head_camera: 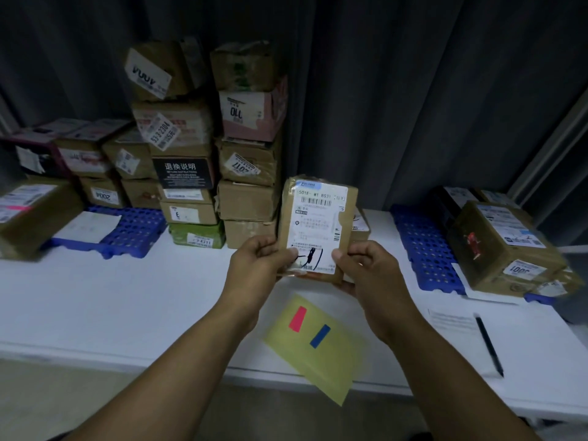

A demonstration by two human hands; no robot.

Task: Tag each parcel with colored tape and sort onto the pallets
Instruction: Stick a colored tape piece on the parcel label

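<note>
A small brown parcel [318, 218] with a white shipping label is held upright above the white table [127, 297]. My left hand [259, 265] grips its lower left edge and my right hand [366, 268] grips its lower right edge, thumbs on the label. Below the parcel lies a yellow sheet [321, 354] bearing a red tape strip [297, 318] and a blue tape strip [320, 336]. One blue pallet [133, 230] sits at the left and another blue pallet [423, 246] at the right.
Stacked cardboard parcels [219, 154] rise at the back centre of the table. More boxes [502, 243] lie on the right pallet and others [35, 211] on the left. A black pen [488, 343] rests on a paper sheet at the right. Dark curtains hang behind.
</note>
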